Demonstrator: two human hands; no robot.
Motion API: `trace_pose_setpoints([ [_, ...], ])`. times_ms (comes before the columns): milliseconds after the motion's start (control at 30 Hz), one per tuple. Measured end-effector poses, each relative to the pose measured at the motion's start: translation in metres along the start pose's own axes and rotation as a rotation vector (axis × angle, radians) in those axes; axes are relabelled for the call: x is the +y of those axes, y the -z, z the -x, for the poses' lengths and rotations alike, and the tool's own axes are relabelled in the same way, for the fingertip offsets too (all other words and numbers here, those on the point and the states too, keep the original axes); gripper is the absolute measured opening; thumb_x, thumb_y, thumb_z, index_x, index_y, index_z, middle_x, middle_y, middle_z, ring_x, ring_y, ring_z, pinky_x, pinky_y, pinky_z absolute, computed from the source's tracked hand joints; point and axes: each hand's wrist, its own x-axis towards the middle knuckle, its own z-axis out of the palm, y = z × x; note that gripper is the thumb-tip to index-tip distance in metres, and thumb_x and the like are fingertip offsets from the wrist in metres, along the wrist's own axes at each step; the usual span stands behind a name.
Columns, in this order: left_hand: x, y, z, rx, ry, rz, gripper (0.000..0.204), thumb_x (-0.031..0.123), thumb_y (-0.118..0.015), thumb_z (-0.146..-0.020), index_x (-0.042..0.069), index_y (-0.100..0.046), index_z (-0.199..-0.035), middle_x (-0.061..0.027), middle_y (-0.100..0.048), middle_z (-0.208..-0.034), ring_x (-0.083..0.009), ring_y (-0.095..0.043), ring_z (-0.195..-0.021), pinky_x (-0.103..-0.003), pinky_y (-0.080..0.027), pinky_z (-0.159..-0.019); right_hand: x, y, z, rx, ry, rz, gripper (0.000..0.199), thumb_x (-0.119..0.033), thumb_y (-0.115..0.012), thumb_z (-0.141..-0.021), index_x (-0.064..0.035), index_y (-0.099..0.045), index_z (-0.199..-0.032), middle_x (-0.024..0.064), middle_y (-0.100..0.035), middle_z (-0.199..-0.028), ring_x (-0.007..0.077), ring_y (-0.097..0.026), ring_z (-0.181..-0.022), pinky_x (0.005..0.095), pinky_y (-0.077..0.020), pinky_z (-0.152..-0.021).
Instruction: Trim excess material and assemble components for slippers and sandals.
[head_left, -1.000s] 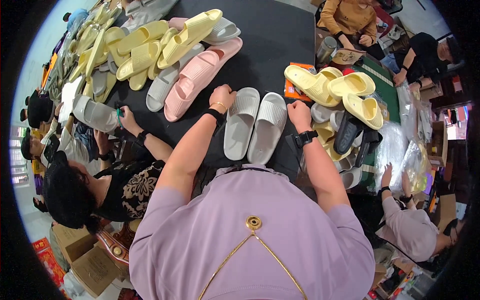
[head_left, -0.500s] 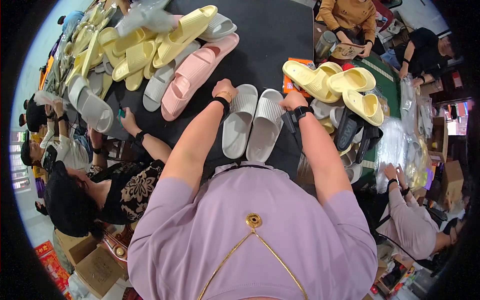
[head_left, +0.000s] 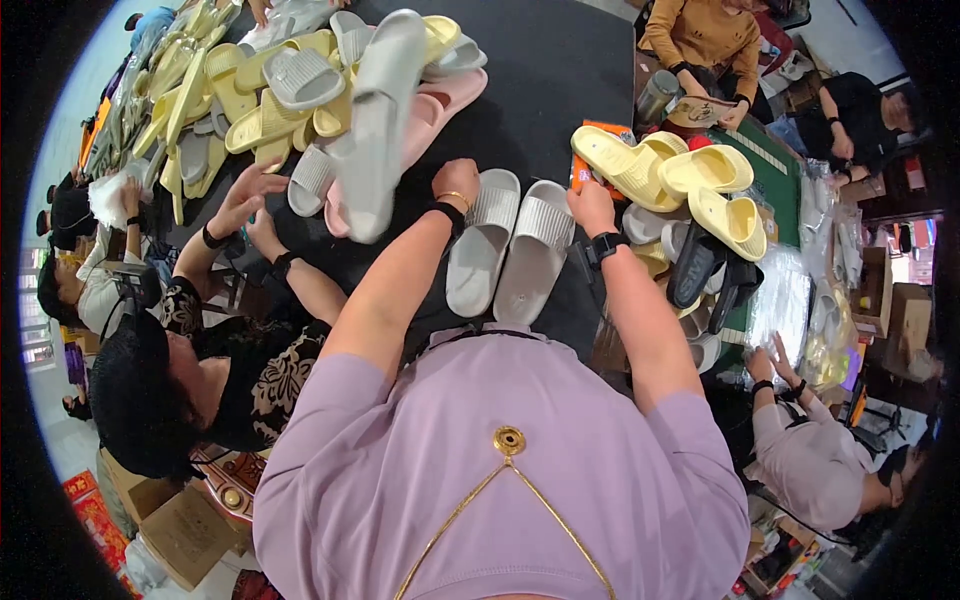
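Observation:
A pair of light grey slippers with ribbed straps lies side by side on the dark table before me, the left slipper (head_left: pixel 478 265) and the right slipper (head_left: pixel 528 275), open toes pointing away. My left hand (head_left: pixel 456 183) is closed at the outer toe edge of the left slipper. At the outer edge of the right slipper's strap, my right hand (head_left: pixel 591 206) is closed too. The fingertips of both hands are mostly hidden. Both slippers rest flat, slightly apart at the toes.
Left stands a heap of yellow slippers (head_left: pixel 265 125), with a blurred grey slipper (head_left: pixel 375 150) over pink slippers (head_left: pixel 455 92). A co-worker's hands (head_left: pixel 245 205) are beside it. On the right are yellow slippers (head_left: pixel 625 165), black slippers (head_left: pixel 695 268) and a metal flask (head_left: pixel 656 95).
Grey slippers have come onto the left heap, one blurred by motion over the pink pair. The co-worker's second hand has come into sight. My pair has barely moved.

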Motion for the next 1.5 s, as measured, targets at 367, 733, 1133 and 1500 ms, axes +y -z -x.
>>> trace_pose_setpoints([
  [367,0.034,-0.015,0.06,-0.098,-0.222,0.643,0.016,0.016,-0.063,-0.077,0.001,-0.065,-0.082,-0.0119,-0.065,-0.071,-0.0224,-0.063,-0.062,-0.032,-0.049,-0.06,-0.046,-0.006,0.05,-0.124,0.102,-0.856,0.019,-0.018,-0.053,-0.088,0.0002,-0.054,-0.082,0.009,-0.063,-0.068,0.0171,-0.06,-0.06,0.0293,-0.0465,-0.057],
  [733,0.03,-0.019,0.068,-0.056,-0.234,0.714,0.016,0.014,-0.063,-0.078,0.002,-0.065,-0.087,-0.0109,-0.067,-0.076,-0.0202,-0.064,-0.067,-0.031,-0.05,-0.063,-0.048,-0.005,0.065,-0.041,0.168,-0.815,0.012,-0.009,-0.059,-0.079,-0.0002,-0.059,-0.088,0.0107,-0.064,-0.074,0.0196,-0.062,-0.067,0.0305,-0.0483,-0.062],
  [1133,0.033,-0.018,0.071,-0.061,-0.269,0.693,0.016,0.014,-0.062,-0.077,0.002,-0.066,-0.088,-0.0109,-0.066,-0.075,-0.0212,-0.064,-0.067,-0.031,-0.049,-0.064,-0.051,-0.008,0.072,0.034,0.214,-0.799,0.01,-0.007,-0.06,-0.078,-0.0013,-0.059,-0.087,0.011,-0.064,-0.076,0.0222,-0.063,-0.069,0.0318,-0.0488,-0.063],
  [1500,0.034,-0.015,0.074,-0.095,-0.266,0.677,0.013,0.012,-0.062,-0.078,0.003,-0.066,-0.086,-0.0102,-0.066,-0.077,-0.0209,-0.063,-0.069,-0.031,-0.049,-0.063,-0.055,-0.014,0.074,0.173,0.181,-0.694,0.014,-0.007,-0.064,-0.075,-0.0013,-0.059,-0.087,0.0109,-0.064,-0.076,0.0223,-0.063,-0.07,0.0321,-0.0498,-0.065],
])
